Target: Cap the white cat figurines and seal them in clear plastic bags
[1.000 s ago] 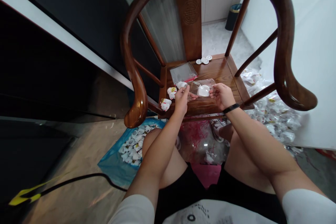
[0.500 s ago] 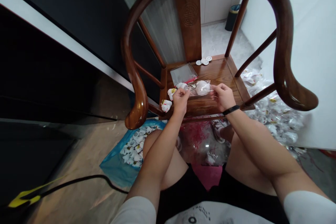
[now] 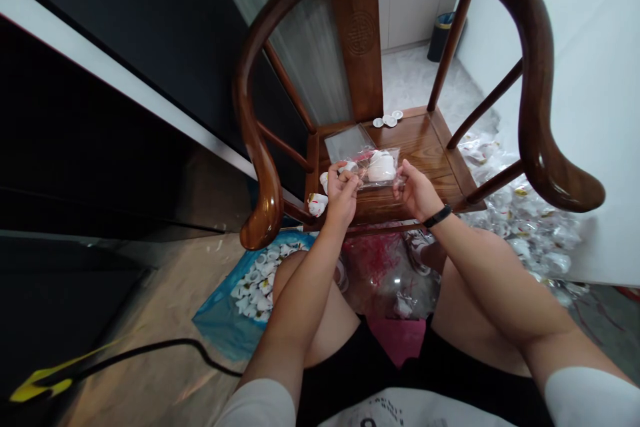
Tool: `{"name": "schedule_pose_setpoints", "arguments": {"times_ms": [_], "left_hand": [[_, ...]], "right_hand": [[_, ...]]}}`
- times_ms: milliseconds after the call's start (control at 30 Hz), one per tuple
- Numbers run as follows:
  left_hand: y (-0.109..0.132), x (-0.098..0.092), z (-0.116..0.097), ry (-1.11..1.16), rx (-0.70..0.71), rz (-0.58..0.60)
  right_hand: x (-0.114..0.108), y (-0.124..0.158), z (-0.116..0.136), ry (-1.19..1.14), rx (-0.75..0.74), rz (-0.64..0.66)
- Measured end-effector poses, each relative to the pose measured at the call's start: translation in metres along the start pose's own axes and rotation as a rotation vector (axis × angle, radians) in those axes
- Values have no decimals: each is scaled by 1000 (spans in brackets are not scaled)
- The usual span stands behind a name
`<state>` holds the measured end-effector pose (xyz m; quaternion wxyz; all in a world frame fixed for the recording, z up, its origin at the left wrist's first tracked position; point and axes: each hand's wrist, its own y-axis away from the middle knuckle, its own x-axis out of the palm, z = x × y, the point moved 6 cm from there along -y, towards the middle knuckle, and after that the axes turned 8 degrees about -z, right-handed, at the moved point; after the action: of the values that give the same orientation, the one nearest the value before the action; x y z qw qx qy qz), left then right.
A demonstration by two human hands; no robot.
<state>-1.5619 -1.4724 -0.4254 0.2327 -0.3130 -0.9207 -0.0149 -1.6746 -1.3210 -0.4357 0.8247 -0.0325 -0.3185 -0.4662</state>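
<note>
A small clear plastic bag (image 3: 381, 167) with a white round object inside is stretched between my two hands above the wooden chair seat (image 3: 425, 147). My left hand (image 3: 341, 190) pinches the bag's left edge with closed fingers. At the bag's right edge my right hand (image 3: 414, 191) pinches likewise; a black band circles that wrist. White figurines with red and yellow marks (image 3: 317, 203) lie on the seat's left front corner, beside my left hand.
A stack of empty clear bags (image 3: 345, 142) and three small white discs (image 3: 388, 120) lie further back on the seat. A blue bag of white figurines (image 3: 253, 280) lies on the floor at left, a heap of bagged ones (image 3: 530, 227) at right. The chair's curved arms (image 3: 260, 167) flank my hands.
Both hands have lifted the bag slightly and turned it upright, moving it a little toward the chair back. The white object now sits higher inside the bag.
</note>
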Motion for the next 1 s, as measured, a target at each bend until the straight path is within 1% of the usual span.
{"name": "schedule_pose_setpoints", "arguments": {"times_ms": [33, 100, 200, 333, 400, 500, 633, 733, 833, 1000], "left_hand": [[1, -1, -1, -28, -5, -21], [2, -4, -3, -59, -19, -59], [2, -6, -5, -32, -43, -101], [3, -8, -4, 19, -110, -127], [4, -9, -4, 14, -128, -126], [4, -10, -6, 12, -117, -86], [2, -9, -10, 65, -80, 9], [2, -8, -9, 39, -76, 24], [5, -10, -5, -12, -103, 20], [10, -12, -4, -2, -188, 77]], "right_hand": [[2, 2, -2, 11, 39, 18], [4, 4, -4, -6, 89, 14], [6, 7, -6, -64, 108, -16], [20, 17, -24, -17, 108, 65], [26, 22, -32, 34, 60, 93], [31, 26, -35, 80, -60, 64], [32, 26, -26, 76, -192, 7], [33, 24, -19, 110, -258, -12], [35, 23, -12, 131, -310, -6], [39, 27, 3, 244, -386, -4]]}}
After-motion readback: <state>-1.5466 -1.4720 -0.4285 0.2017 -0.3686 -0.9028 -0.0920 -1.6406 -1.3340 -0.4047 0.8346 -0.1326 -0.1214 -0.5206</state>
